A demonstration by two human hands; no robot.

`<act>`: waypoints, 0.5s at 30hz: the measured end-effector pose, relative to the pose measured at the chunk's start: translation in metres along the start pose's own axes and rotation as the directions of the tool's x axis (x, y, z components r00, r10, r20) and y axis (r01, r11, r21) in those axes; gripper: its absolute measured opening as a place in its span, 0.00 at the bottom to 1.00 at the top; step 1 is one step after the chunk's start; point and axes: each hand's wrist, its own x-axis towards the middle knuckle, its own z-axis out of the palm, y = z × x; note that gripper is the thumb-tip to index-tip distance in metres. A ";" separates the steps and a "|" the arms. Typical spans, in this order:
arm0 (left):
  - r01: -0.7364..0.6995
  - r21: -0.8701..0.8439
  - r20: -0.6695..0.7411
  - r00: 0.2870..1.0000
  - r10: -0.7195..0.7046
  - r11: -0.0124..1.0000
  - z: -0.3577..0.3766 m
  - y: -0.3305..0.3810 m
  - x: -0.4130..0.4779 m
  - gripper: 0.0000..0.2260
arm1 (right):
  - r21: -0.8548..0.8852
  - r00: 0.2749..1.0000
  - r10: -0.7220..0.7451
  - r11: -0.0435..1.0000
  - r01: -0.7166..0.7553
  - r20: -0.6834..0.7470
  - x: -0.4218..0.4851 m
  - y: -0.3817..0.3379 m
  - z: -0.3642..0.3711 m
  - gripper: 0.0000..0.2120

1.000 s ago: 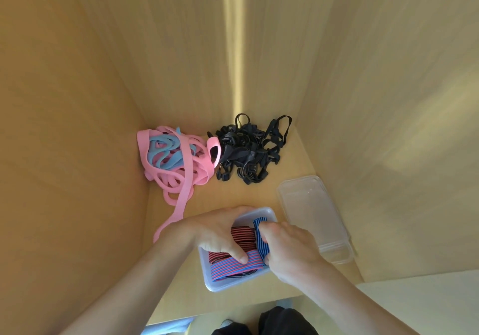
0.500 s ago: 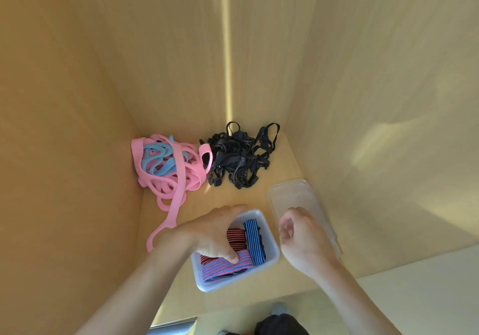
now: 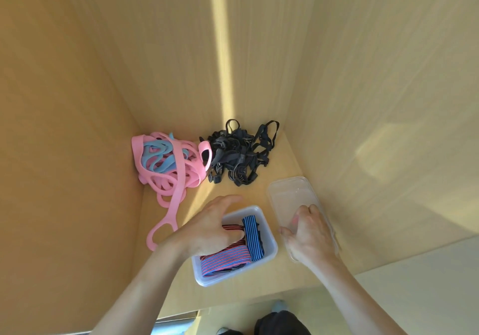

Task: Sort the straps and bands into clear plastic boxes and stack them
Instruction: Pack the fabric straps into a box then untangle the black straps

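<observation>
Straps, striped red-and-blue ones [image 3: 228, 253], lie packed in the clear plastic box [image 3: 269, 244] near the front edge of the shelf floor [image 3: 282, 153], and my left hand [image 3: 212, 227] presses down on them with flat, straight fingers, gripping nothing. A second ago both my hands were in that box tucking the straps in; since then my right hand [image 3: 309, 233] has left it and gone to the lid [image 3: 290, 194] lying just beside the box on the right, where my grip now curls round the lid's near end. I take that to mean this box is filled and ready to close, so the lid comes across next while my left hand keeps the springy straps from lifting. The lid itself is clear and carries nothing. Further back, well apart from the box, the tangle of pink and light-blue bands [image 3: 168, 163] sits in the left corner with one long pink loop trailing toward me, and the heap of black straps [image 3: 238, 156] lies touching it on the right. Both are unsorted, so most of the task remains.
</observation>
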 end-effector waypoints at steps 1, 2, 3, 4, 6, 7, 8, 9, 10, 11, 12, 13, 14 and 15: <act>0.004 -0.003 -0.005 1.000 -0.004 1.000 0.000 -0.001 0.000 0.32 | 0.034 1.000 0.009 0.999 -0.010 0.006 0.000 0.001 -0.001 0.20; 0.007 -0.004 -0.009 1.000 -0.007 1.000 0.000 -0.001 0.000 0.31 | 0.064 1.000 0.019 0.998 -0.020 0.015 0.000 0.003 -0.002 0.21; 0.009 -0.006 -0.013 1.000 -0.009 1.000 0.000 -0.002 0.000 0.31 | 0.084 0.999 0.026 0.996 -0.028 0.023 0.000 0.005 -0.004 0.22; 0.011 -0.011 -0.016 1.000 -0.011 1.000 0.000 -0.002 0.001 0.31 | 0.096 0.999 0.029 0.995 -0.032 0.028 -0.001 0.007 -0.005 0.22; 0.019 -0.031 -0.019 1.000 -0.020 0.999 0.001 -0.003 0.003 0.30 | 0.111 0.999 0.033 0.993 -0.037 0.032 -0.002 0.011 -0.007 0.22; 0.024 -0.042 -0.022 0.999 -0.025 0.999 0.001 -0.003 0.004 0.30 | 0.118 0.999 0.039 0.992 -0.043 0.035 -0.003 0.014 -0.008 0.21; 0.029 -0.054 -0.029 0.999 -0.030 0.998 0.002 -0.003 0.005 0.29 | 0.120 0.998 0.043 0.992 -0.047 0.038 -0.003 0.015 -0.009 0.19; 0.034 -0.068 -0.033 0.999 -0.036 0.997 0.002 -0.003 0.007 0.29 | 0.117 0.998 0.043 0.992 -0.047 0.039 -0.004 0.015 -0.010 0.18; 0.039 -0.081 -0.034 0.999 -0.042 0.996 0.004 -0.003 0.008 0.29 | 0.112 0.999 0.040 0.993 -0.044 0.036 -0.005 0.013 -0.010 0.18; 0.043 -0.090 -0.032 0.998 -0.046 0.995 0.005 -0.002 0.008 0.28 | 0.098 0.999 0.033 0.995 -0.036 0.025 -0.007 0.011 -0.010 0.19; 0.046 -0.093 -0.031 0.998 -0.049 0.995 0.007 0.000 0.007 0.28 | 0.066 1.000 0.014 0.998 -0.015 0.005 -0.009 0.007 -0.010 0.21; 0.048 -0.091 -0.031 0.998 -0.051 0.995 0.007 0.004 0.005 0.27 | 0.017 1.000 -0.015 1.000 0.015 -0.016 -0.014 0.004 -0.012 0.22; 0.048 -0.091 -0.036 0.998 -0.051 0.995 0.009 0.007 0.003 0.27 | -0.027 0.998 -0.047 0.999 0.047 -0.032 -0.017 0.002 -0.012 0.22; 0.049 -0.093 -0.044 0.998 -0.053 0.994 0.010 0.008 0.002 0.26 | -0.051 0.997 -0.064 0.997 0.062 -0.037 -0.018 0.000 -0.010 0.22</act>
